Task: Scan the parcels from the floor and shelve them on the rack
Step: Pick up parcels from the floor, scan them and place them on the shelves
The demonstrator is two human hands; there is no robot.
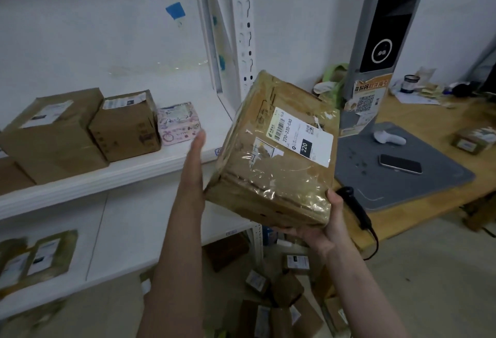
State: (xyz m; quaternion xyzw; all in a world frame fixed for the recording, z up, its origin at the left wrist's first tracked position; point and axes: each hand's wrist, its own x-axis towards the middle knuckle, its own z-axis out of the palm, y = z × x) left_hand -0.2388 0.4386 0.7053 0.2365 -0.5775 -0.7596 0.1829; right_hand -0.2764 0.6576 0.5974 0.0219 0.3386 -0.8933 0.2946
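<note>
In front of the white metal rack [139, 174], a brown cardboard parcel [271, 166] wrapped in shiny clear tape is held tilted in the air, just off the right end of the upper shelf and above the floor. Its white shipping label [300, 136] faces up. The left hand [197, 155] lies flat against the parcel's left side, fingers straight and together. The right hand [322, 226] cradles the near lower corner, thumb curled up over the edge and fingers underneath. A black handheld scanner [354, 206] with a cable shows just behind that hand; whether the hand holds it cannot be told.

On the upper shelf stand a large brown box [51, 133], a smaller brown box [126, 125] touching it, and a pink patterned box [178, 123] beside that. More brown parcels [271, 300] lie heaped on the floor below. To the right, a wooden table [445, 120] carries a grey mat [429, 184] with a dark smartphone [400, 163] on it.
</note>
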